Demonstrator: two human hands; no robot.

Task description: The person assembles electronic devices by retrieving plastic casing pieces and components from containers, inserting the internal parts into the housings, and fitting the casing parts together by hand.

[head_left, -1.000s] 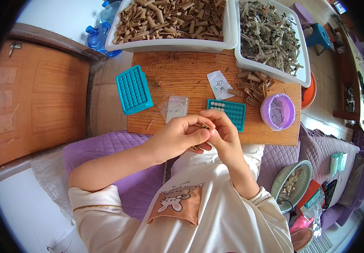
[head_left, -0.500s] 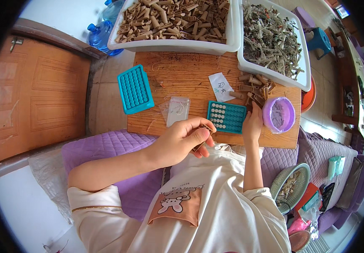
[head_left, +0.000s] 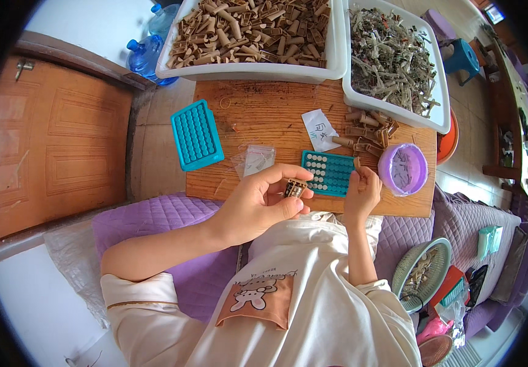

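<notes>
Between the thumb and fingers of my left hand point(head_left: 258, 202) is a small brown plastic casing point(head_left: 295, 188) with dark and metallic details on its face. My right hand point(head_left: 363, 194) pinches a small tan piece point(head_left: 357, 162), its kind too small to make out. That hand is over the right end of a teal grid tray point(head_left: 340, 174), whose left columns hold several white round pieces point(head_left: 317, 165). To its right stands a purple tub point(head_left: 403, 170) with thin grey bits inside. Loose brown plastic casings point(head_left: 371, 131) lie heaped just beyond my right hand.
At the back of the wooden table point(head_left: 264, 116) stand a white bin point(head_left: 251, 72) full of brown parts and another white bin point(head_left: 392, 105) of grey scraps. A second teal tray point(head_left: 198, 137), a paper slip point(head_left: 319, 129) and a clear plastic bag point(head_left: 259, 160) lie about.
My right hand has drawn back from the heap of casings toward me, now with a small tan piece in its fingers. My left hand has turned the casing so its detailed face shows.
</notes>
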